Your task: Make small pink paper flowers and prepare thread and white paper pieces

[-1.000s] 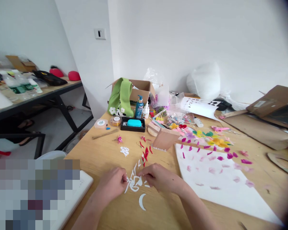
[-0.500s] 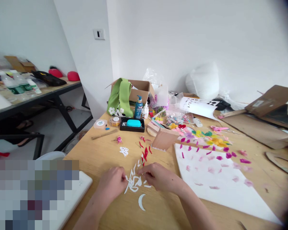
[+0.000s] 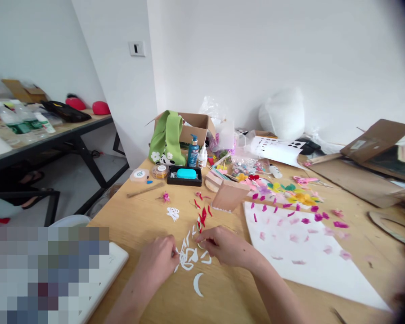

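White paper-like cut pieces (image 3: 188,257) lie in a loose heap on the wooden table, between my two hands. At the heap's left edge is my left hand (image 3: 158,255), its fingers curled closed; whatever they may hold is hidden. My right hand (image 3: 222,245) is over the right side, thumb and fingertips pinched together, and I cannot make out anything between them. Nearer to me lies a white crescent (image 3: 197,285). Just beyond my right fingertips are several red slivers (image 3: 204,217). A small white squiggly cluster (image 3: 173,213) rests farther to the left.
At right, a white sheet (image 3: 290,281) carries rows of purple and pink petals. A small wooden stand (image 3: 230,196), a black tray (image 3: 171,182) with a turquoise case (image 3: 186,174), a blue pump bottle (image 3: 193,153) and a green bag (image 3: 167,139) stand behind. A white slab (image 3: 119,254) is at left.
My right fingertips have lifted slightly away from the heap, and more of the white pieces beneath them shows. My left hand stays almost in place. The view has shifted a little.
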